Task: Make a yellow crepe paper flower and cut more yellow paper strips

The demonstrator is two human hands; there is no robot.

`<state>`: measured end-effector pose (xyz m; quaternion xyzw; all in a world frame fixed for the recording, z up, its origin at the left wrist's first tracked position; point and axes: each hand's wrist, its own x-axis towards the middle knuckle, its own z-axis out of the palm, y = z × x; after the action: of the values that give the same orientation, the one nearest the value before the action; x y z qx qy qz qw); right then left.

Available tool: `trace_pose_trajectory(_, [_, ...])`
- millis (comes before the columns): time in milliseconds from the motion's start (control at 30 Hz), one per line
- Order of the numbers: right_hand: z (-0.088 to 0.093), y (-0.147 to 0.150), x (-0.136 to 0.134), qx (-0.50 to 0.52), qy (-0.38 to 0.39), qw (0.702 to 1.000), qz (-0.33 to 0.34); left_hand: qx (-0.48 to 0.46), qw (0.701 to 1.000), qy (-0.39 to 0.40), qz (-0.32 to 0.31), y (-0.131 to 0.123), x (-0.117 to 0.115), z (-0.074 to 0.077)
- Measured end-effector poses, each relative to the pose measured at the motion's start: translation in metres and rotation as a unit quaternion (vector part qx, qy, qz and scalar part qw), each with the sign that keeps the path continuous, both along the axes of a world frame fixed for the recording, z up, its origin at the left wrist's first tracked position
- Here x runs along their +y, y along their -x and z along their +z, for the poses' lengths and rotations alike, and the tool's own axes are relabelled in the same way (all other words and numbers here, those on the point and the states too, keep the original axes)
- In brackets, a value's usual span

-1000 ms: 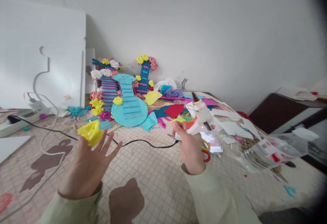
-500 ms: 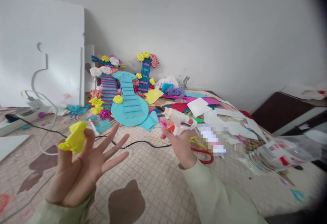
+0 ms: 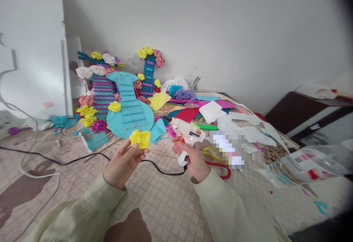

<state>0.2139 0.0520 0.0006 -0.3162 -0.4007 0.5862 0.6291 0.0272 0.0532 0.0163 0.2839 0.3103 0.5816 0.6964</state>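
Note:
My left hand [image 3: 122, 163] pinches a yellow paper flower [image 3: 140, 139] at its fingertips, held up in front of the turquoise guitar-shaped craft [image 3: 129, 107]. My right hand [image 3: 191, 157] grips a white hot glue gun [image 3: 187, 133] with a lit red lamp, its nozzle pointing left toward the flower. The two hands are close together, about a hand's width apart. A black cable [image 3: 82, 157] runs from the gun's handle across the floor to the left.
Flower-decorated craft guitars [image 3: 103, 84] lean on the wall behind. Coloured paper sheets [image 3: 190, 113], white scraps [image 3: 245, 128], red-handled scissors [image 3: 220, 168] and a clear plastic bag [image 3: 300, 163] lie to the right. White foam board [image 3: 33, 50] stands left. A dark low table [image 3: 298, 115] sits far right.
My left hand swung from the left toward the middle and closed its spread fingers around the yellow flower. The glue gun tipped from upright to level and came down toward the flower. The view shifted right.

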Motion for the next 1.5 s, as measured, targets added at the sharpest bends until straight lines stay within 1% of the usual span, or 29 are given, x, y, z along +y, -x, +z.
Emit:
trace_pose_trajectory(133, [-0.004, -0.001, -0.001, 0.013, 0.025, 0.999, 0.028, 0.005, 0.998, 0.058, -0.024, 0.006, 0.001, -0.020])
trace_pose_trajectory(200, [-0.008, -0.002, 0.000, 0.010, 0.038, 0.999, 0.036, 0.000, 0.995, 0.091, -0.038, 0.014, -0.001, -0.027])
trace_pose_trajectory(267, [-0.013, -0.004, 0.000, 0.004, 0.045, 0.998, 0.042, 0.000, 0.991, 0.123, -0.054, 0.020, -0.002, -0.029])
trace_pose_trajectory(333, [-0.017, -0.006, 0.000, -0.013, 0.042, 0.998, 0.044, -0.003, 0.987, 0.143, -0.074, 0.024, -0.003, -0.028])
trace_pose_trajectory(433, [-0.021, -0.008, -0.003, -0.059, 0.025, 0.997, 0.038, -0.006, 0.984, 0.146, -0.097, 0.026, -0.005, -0.027])
trace_pose_trajectory(567, [-0.026, -0.011, -0.006, -0.113, 0.014, 0.993, 0.033, -0.021, 0.988, 0.122, -0.089, 0.028, -0.009, -0.034])
trace_pose_trajectory(700, [-0.028, -0.010, -0.010, -0.111, 0.009, 0.993, 0.049, -0.046, 0.991, 0.081, -0.100, 0.030, -0.012, -0.036])
trace_pose_trajectory(833, [-0.025, -0.008, -0.015, -0.134, 0.004, 0.988, 0.080, -0.001, 0.995, 0.039, -0.092, 0.028, -0.012, -0.030])
trace_pose_trajectory(967, [-0.022, -0.006, -0.020, -0.202, 0.002, 0.977, 0.071, 0.054, 0.996, -0.023, -0.065, 0.027, -0.014, -0.024])
trace_pose_trajectory(1033, [-0.023, -0.006, -0.023, -0.235, -0.024, 0.970, 0.049, 0.065, 0.996, -0.027, -0.053, 0.027, -0.018, -0.021])
trace_pose_trajectory(1100, [-0.026, -0.006, -0.025, -0.261, -0.052, 0.964, 0.011, 0.076, 0.996, -0.025, -0.044, 0.027, -0.022, -0.018])
trace_pose_trajectory(1167, [-0.028, -0.007, -0.026, -0.275, -0.051, 0.960, -0.011, 0.090, 0.995, -0.033, -0.034, 0.026, -0.024, -0.016])
trace_pose_trajectory(1267, [-0.029, -0.008, -0.026, -0.278, -0.034, 0.960, -0.010, 0.103, 0.993, -0.046, -0.025, 0.024, -0.026, -0.015])
trace_pose_trajectory(1367, [-0.027, -0.009, -0.024, -0.283, -0.056, 0.958, 0.011, 0.104, 0.993, -0.045, -0.016, 0.023, -0.024, -0.016])
trace_pose_trajectory(1433, [-0.027, -0.009, -0.024, -0.286, -0.068, 0.955, 0.042, 0.115, 0.992, -0.046, -0.011, 0.024, -0.023, -0.017])
trace_pose_trajectory(1500, [-0.029, -0.009, -0.024, -0.281, -0.069, 0.956, 0.043, 0.131, 0.990, -0.054, -0.003, 0.025, -0.022, -0.017])
